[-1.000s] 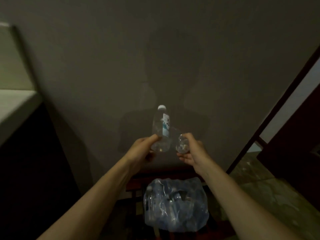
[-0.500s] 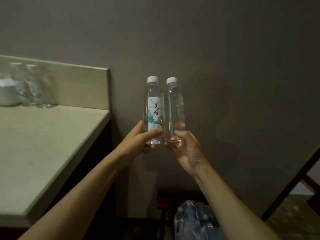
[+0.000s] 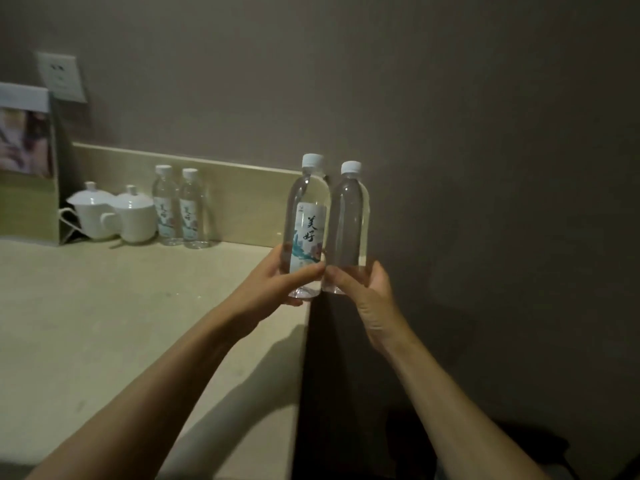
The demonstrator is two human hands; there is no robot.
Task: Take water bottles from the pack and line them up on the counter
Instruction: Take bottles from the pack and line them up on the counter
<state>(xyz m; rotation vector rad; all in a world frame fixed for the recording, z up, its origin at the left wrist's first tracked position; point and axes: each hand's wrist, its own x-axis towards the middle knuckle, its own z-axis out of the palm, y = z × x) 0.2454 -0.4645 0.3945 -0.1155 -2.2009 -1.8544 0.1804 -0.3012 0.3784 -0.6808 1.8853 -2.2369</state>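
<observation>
My left hand (image 3: 273, 291) grips the base of a clear water bottle (image 3: 306, 216) with a white cap and a printed label. My right hand (image 3: 363, 296) grips the base of a second water bottle (image 3: 349, 220), its label turned away. Both bottles are upright, side by side, held in the air over the right edge of the pale counter (image 3: 104, 323). Two more labelled bottles (image 3: 180, 209) stand next to each other at the back of the counter against the low backsplash. The pack is out of view.
Two white lidded cups (image 3: 114, 214) stand left of the two standing bottles. A leaflet stand (image 3: 27, 161) rises at the far left below a wall socket (image 3: 62, 76). The counter ends at a dark drop (image 3: 332, 375) on the right, beside a grey wall.
Both hands lifted a bottle each up from the pack and carried them left; the view swung left with them, bringing the counter, cups and two standing bottles into sight.
</observation>
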